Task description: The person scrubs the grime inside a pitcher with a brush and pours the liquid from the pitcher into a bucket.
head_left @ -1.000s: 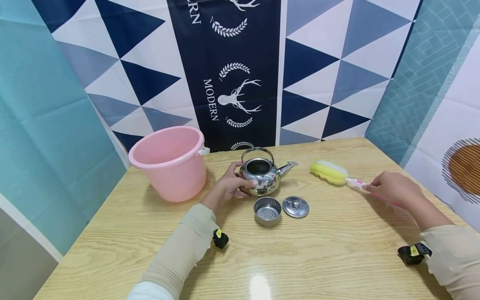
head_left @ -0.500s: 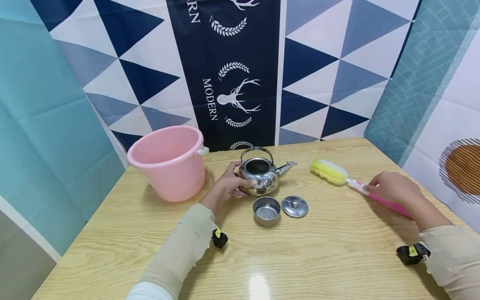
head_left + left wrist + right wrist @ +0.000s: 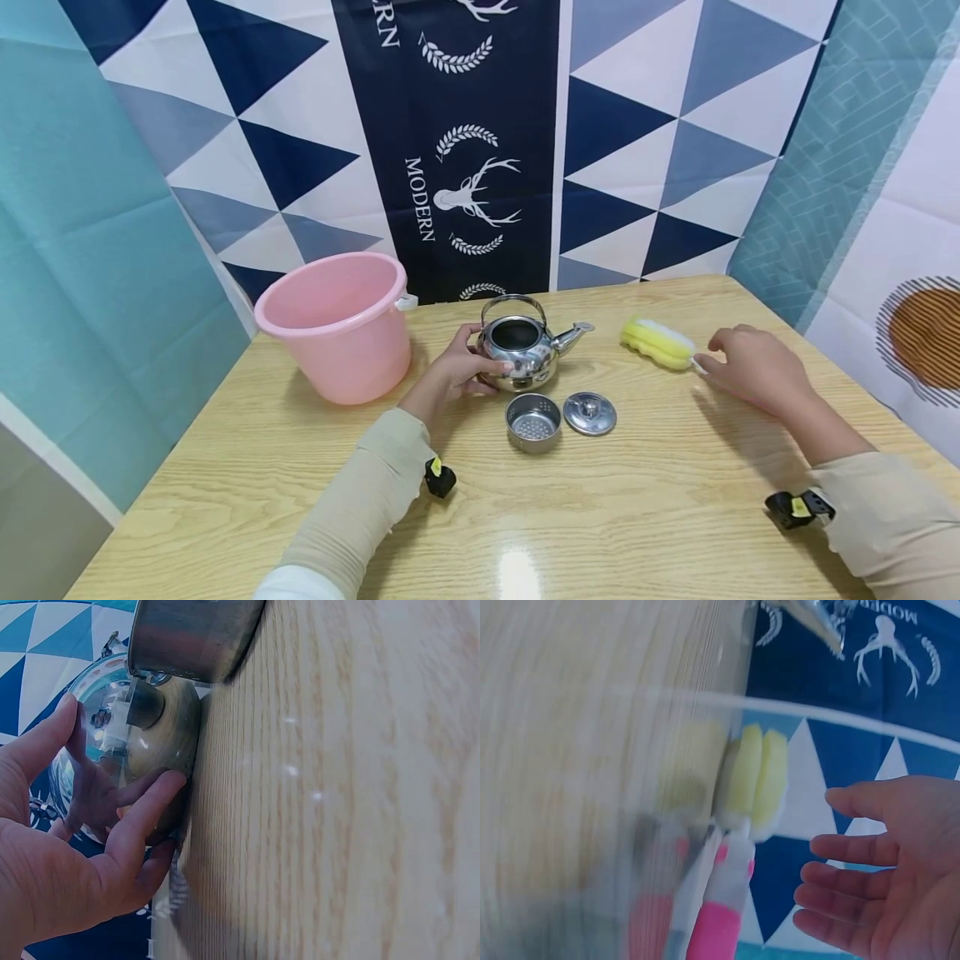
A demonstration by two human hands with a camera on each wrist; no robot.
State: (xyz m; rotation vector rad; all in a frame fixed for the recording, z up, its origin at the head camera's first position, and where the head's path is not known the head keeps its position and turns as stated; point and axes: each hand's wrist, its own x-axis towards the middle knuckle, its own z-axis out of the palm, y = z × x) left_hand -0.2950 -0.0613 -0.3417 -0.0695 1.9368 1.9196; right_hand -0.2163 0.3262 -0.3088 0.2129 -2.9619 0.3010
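Observation:
A shiny steel teapot (image 3: 534, 365) with a raised hoop handle and no lid on stands on the table. My left hand (image 3: 459, 365) grips its left side; in the left wrist view the thumb and fingers spread around its body. Just in front sit a perforated steel strainer cup (image 3: 534, 444) and the teapot lid (image 3: 590, 414). Over on the right lies a sponge brush (image 3: 657, 343) with a yellow-white head. My right hand (image 3: 761, 367) is above its handle, which it hides in the head view. The right wrist view shows the fingers extended, apart from the pink handle (image 3: 716, 930).
A pink bucket (image 3: 352, 358) stands at the table's back left, near the left forearm. A patterned cloth wall (image 3: 465, 200) rises behind the wooden table (image 3: 600, 517), and more cloth hangs at both sides.
The right hand has let go of the brush handle and moved left and slightly away, toward the sponge head. The left hand and teapot have stayed put.

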